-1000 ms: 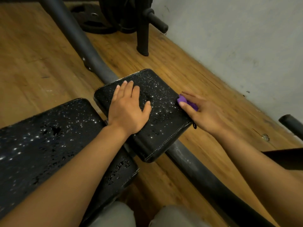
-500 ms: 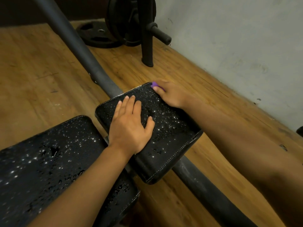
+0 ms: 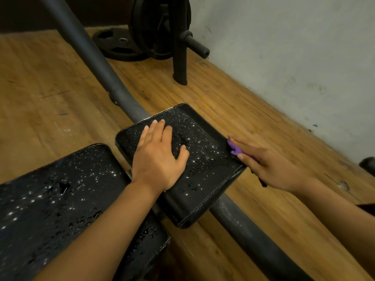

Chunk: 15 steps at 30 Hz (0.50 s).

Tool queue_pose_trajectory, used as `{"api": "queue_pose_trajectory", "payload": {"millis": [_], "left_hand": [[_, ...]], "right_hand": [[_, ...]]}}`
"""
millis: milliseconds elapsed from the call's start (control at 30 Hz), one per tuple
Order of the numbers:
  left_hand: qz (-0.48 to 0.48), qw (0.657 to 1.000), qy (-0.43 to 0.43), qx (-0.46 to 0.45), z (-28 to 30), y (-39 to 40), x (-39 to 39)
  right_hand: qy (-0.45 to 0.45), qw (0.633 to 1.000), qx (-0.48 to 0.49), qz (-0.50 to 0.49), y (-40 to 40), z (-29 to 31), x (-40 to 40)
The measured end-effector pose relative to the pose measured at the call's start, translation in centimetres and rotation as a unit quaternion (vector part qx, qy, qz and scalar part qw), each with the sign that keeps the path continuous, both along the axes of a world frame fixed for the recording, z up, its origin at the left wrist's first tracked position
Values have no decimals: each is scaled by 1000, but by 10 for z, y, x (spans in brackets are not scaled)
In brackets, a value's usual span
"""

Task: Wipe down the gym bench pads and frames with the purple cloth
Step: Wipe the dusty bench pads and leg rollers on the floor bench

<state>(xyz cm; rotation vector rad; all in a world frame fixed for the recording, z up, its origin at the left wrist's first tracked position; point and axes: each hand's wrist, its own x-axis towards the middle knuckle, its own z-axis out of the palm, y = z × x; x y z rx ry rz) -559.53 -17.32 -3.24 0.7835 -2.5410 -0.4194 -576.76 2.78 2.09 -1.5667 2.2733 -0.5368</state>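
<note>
The left hand (image 3: 157, 159) lies flat, palm down, on the small black stitched vinyl bench pad (image 3: 205, 175), fingers straight and close together, thumb spread out to the side. The right hand (image 3: 269, 165) reaches in from the right with its fingers extended and presses the purple cloth (image 3: 234, 148) against the right-hand edge of that same pad; only a small bunched piece of the cloth shows past the fingertips and beneath the fingers, the rest hidden under the hand. A short dark strip (image 3: 262, 182) hangs below the right hand; what it belongs to cannot be told.

The small pad's top is covered with glinting water droplets, thickest between the two hands. It sits tilted, its near corner overhanging a thick dark grey metal frame tube (image 3: 253, 236) that runs diagonally from the upper left, under the pad, to the lower right; the tube carries pale scuffs near the pad. Just beside the small pad, to the left and separated by a narrow gap, lies the larger black vinyl bench pad (image 3: 50, 203), also beaded with droplets, and the left forearm crosses above its near corner.

Everything stands on a brown wooden plank floor (image 3: 233, 98). Farther back, a black weight plate (image 3: 119, 44) lies flat on the floor beside a black plate rack (image 3: 179, 57) holding upright plates, with a stub peg pointing right. A grey scuffed wall (image 3: 294, 57) meets the floor along the right side.
</note>
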Motion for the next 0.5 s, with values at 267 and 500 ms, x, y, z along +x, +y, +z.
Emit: {"api": "queue_pose_trajectory", "payload": {"millis": [267, 500], "left_hand": [[6, 1000, -12, 0, 3, 2, 0], [-3, 1000, -1, 18, 4, 0, 1]], "right_hand": [[71, 997, 19, 13, -117, -7, -18], [75, 997, -23, 25, -168, -16, -22]]}}
